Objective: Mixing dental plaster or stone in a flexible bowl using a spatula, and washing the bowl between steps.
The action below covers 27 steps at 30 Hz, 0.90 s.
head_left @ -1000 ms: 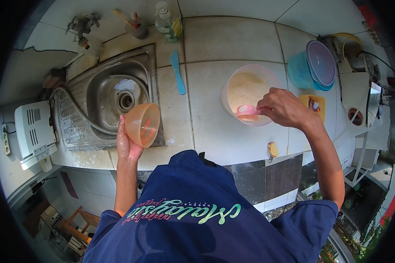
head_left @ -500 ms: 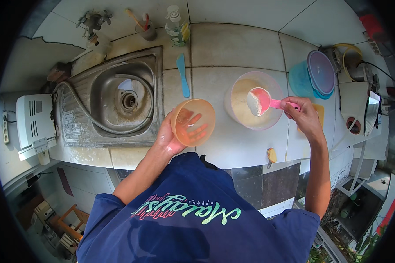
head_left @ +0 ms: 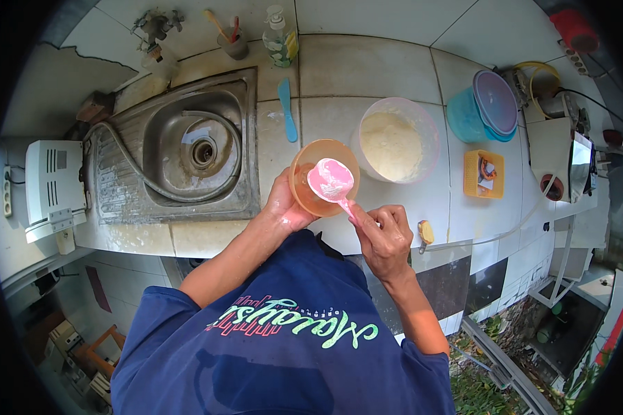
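The orange bowl (head_left: 300,178) was cupped from outside by the left hand (head_left: 284,203), presumably keeping its mouth clear. The pink scoop (head_left: 331,180) was held over it, its handle gripped by the right hand (head_left: 386,240).

The only lettering large enough to read is on the front of the person's navy T-shirt (head_left: 284,373), and it appears upside down: a big flowing script (head_left: 336,330) in pale green slants across the chest, with outlined block letters (head_left: 246,324) in red beside it and a line of tiny pale capitals set close to the script. The clear pump bottle (head_left: 278,43) by the wall carries green and yellow print, too small to make out.
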Each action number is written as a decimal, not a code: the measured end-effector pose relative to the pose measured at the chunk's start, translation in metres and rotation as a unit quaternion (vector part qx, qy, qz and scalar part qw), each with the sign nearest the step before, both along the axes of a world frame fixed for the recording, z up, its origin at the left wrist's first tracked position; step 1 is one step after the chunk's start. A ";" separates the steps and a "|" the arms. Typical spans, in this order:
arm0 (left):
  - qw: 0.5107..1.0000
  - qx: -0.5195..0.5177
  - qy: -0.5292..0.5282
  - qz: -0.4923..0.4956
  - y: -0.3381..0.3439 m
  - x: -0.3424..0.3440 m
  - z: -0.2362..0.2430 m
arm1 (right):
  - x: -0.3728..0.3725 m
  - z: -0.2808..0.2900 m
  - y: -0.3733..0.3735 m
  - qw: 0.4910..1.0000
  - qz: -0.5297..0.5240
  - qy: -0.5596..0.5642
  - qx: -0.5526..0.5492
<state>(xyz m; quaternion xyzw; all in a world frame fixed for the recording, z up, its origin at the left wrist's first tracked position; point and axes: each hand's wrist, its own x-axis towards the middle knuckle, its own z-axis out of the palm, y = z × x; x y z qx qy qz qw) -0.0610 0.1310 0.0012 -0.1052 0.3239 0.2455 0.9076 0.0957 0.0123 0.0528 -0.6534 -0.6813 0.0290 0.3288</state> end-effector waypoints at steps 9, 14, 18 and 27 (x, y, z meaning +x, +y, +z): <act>0.999 0.015 -0.037 0.006 -0.006 0.002 0.006 | 0.003 0.011 -0.011 0.999 0.008 0.022 0.026; 0.996 0.009 -0.084 0.026 -0.006 -0.011 -0.005 | 0.042 0.044 0.010 0.990 -0.083 0.102 -0.045; 0.998 -0.005 -0.068 0.020 -0.008 -0.012 -0.005 | 0.118 0.038 0.042 0.990 -0.060 -0.109 -0.066; 0.994 -0.050 -0.079 0.065 -0.014 -0.030 -0.009 | 0.165 0.039 0.124 0.817 0.256 -0.480 -0.191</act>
